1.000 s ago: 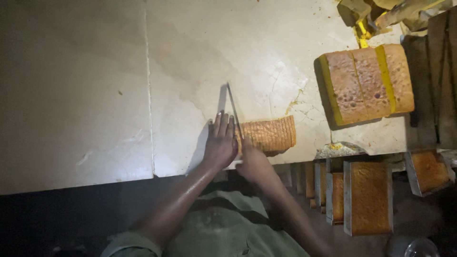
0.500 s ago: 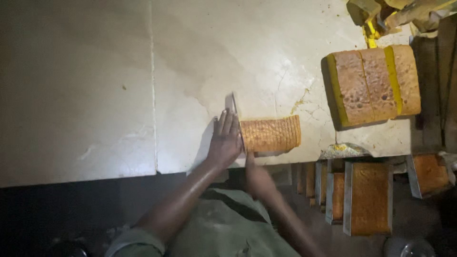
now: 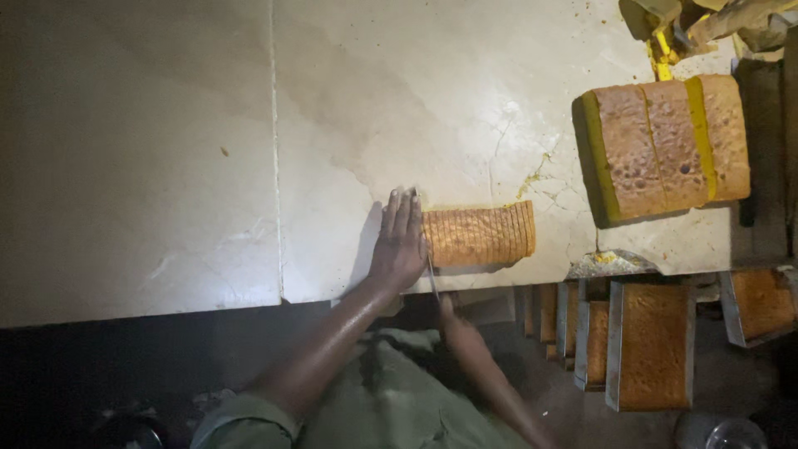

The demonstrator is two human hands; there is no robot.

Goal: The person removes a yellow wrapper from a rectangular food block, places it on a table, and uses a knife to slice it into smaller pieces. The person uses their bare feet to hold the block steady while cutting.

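A sliced brown loaf [image 3: 480, 236] lies on its side near the front edge of the pale stone counter [image 3: 249, 150]. My left hand [image 3: 399, 245] presses flat against the loaf's left end, fingers together and pointing away from me. My right hand [image 3: 459, 331] is below the counter edge, closed on the handle of a knife [image 3: 431, 278]. The thin blade runs up between my left palm and the end of the loaf. The handle is hidden inside my fist.
A large uncut loaf block [image 3: 661, 145] with yellow edges sits at the back right of the counter. Several metal tins with baked loaves [image 3: 652, 341] stand below the counter on the right. Crumbs [image 3: 532, 170] and yellow scraps [image 3: 661, 50] lie nearby.
The knife has been drawn back toward me; its tip no longer reaches far past the loaf. My right hand has dropped below the counter edge. My left hand stays on the loaf's end.
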